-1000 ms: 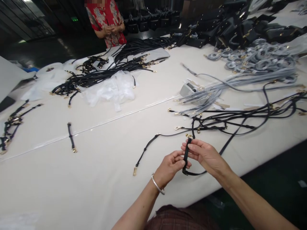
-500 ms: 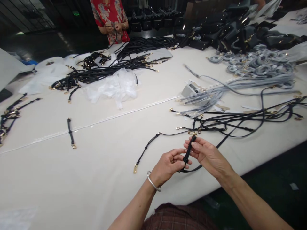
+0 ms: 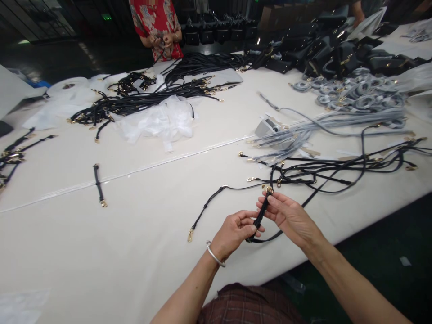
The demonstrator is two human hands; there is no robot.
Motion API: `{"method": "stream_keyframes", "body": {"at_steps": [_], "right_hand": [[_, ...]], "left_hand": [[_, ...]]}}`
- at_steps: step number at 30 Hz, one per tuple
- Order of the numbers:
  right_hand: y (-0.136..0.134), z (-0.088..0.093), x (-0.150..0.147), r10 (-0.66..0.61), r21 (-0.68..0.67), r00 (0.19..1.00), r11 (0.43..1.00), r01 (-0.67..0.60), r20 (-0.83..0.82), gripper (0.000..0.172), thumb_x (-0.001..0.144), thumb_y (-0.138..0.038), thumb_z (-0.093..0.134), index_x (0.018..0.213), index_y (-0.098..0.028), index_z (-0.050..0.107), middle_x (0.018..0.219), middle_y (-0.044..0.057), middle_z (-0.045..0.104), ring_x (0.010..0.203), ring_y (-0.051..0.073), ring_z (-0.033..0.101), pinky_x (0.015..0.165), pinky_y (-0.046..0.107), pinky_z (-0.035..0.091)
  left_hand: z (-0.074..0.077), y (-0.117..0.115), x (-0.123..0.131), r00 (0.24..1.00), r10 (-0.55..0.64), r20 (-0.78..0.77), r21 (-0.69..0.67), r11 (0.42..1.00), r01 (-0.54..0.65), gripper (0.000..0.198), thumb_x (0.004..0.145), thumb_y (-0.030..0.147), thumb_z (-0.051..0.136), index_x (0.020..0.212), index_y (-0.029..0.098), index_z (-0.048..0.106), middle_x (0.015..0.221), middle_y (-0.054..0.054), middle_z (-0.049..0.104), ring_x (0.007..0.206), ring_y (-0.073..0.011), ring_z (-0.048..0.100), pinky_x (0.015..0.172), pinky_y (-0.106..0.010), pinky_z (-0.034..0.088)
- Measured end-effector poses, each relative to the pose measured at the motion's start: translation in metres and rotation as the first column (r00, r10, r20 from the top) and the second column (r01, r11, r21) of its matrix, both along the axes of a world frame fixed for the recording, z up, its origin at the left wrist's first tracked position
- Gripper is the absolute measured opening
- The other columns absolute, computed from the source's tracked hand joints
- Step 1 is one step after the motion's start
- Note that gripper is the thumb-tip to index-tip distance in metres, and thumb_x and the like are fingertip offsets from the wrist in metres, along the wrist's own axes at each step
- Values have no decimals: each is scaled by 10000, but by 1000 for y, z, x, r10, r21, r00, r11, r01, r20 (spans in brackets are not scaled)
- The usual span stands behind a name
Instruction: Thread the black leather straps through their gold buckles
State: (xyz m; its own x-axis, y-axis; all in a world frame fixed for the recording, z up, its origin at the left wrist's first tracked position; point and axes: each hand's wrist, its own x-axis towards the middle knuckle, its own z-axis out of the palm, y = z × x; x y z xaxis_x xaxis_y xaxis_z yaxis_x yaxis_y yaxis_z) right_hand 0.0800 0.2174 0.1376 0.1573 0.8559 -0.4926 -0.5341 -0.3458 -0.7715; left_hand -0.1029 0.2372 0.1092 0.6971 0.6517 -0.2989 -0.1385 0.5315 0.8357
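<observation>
A black bag strap [image 3: 262, 213] is held between my two hands, its folded section tilted with the gold ring at the upper end. My left hand [image 3: 234, 235] pinches the lower end near a buckle or loop. Fingers of my right hand [image 3: 289, 215] close on the upper part, just under the gold hardware. The strap's tail loops below and behind the right hand toward other black straps [image 3: 324, 168] on the table. Left of my hands, a thin black strap [image 3: 205, 206] with a gold clasp lies on the tabletop. A short black strap piece [image 3: 98, 184] rests farther left.
Grey wrapped straps [image 3: 303, 130] and coiled grey straps [image 3: 361, 92] lie at right. Black bags [image 3: 317, 49] are heaped behind them. Black straps [image 3: 141, 101] and white plastic [image 3: 162, 123] lie at back left. A person in red [image 3: 157, 27] stands across the white table [image 3: 141, 252].
Both hands, still gripping the strap, appear slightly farther left. The view has shifted a little. A person's hand at the upper right shows more clearly.
</observation>
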Motion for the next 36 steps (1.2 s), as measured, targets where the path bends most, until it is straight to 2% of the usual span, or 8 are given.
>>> {"method": "stream_keyframes", "body": {"at_steps": [8,14,17,21,23,28,32,36], "right_hand": [[10,-2,8,-173,-3,985,985,173,-21,317,639,-319,873,882,-210,700,881,36,719,844,191,686,756,281,606],[15,0,16,-257,7,965,966,258,-44,304,601,-250,890,827,-168,705,823,39,717,794,177,685,712,243,623],[24,14,23,-297,76,955,952,296,0,259,651,-235,853,847,-156,704,845,41,709,786,167,677,690,233,624],[40,53,40,-335,231,939,922,311,76,125,762,-195,751,863,-150,693,882,41,687,827,161,666,712,236,619],[46,76,50,-349,273,935,907,320,66,65,845,-153,646,896,-152,685,856,26,664,794,128,650,706,214,606],[48,115,76,-323,296,925,880,371,-199,270,990,-159,377,1000,-120,644,706,-17,540,541,40,501,489,127,481],[43,120,89,-299,396,908,826,400,-293,255,1005,-231,396,1072,-105,607,707,-20,516,522,50,457,470,170,464],[40,112,90,-281,422,893,803,420,-353,261,1009,-216,393,1146,-87,574,733,-16,549,520,43,456,459,166,451]], "left_hand": [[-2,3,-6,996,-74,50,32,997,73,503,786,416,732,1174,119,615,1045,-165,706,965,-233,656,925,-366,451],[-7,4,-3,989,-128,75,37,991,126,475,803,369,692,1201,123,608,1093,-165,688,1005,-245,633,879,-353,449],[-16,3,9,981,-187,50,110,977,181,403,777,308,684,1139,136,645,1081,-139,689,1001,-228,606,845,-326,432],[-23,1,34,976,-191,103,82,980,184,416,729,285,720,1113,145,644,1011,-103,689,950,-197,601,862,-316,408],[-18,2,45,973,-169,156,39,986,165,461,708,330,762,1109,139,641,967,-95,683,931,-198,608,864,-317,406],[12,6,53,971,-90,222,39,996,83,536,682,432,812,1100,146,639,926,-69,658,876,-176,591,838,-300,403],[31,8,46,988,-81,135,191,980,55,456,709,395,798,1076,162,660,846,-14,603,733,-112,481,712,-252,369],[37,4,39,991,-82,102,232,971,56,448,709,383,793,1075,164,659,758,26,504,666,-96,399,626,-242,316]]}}
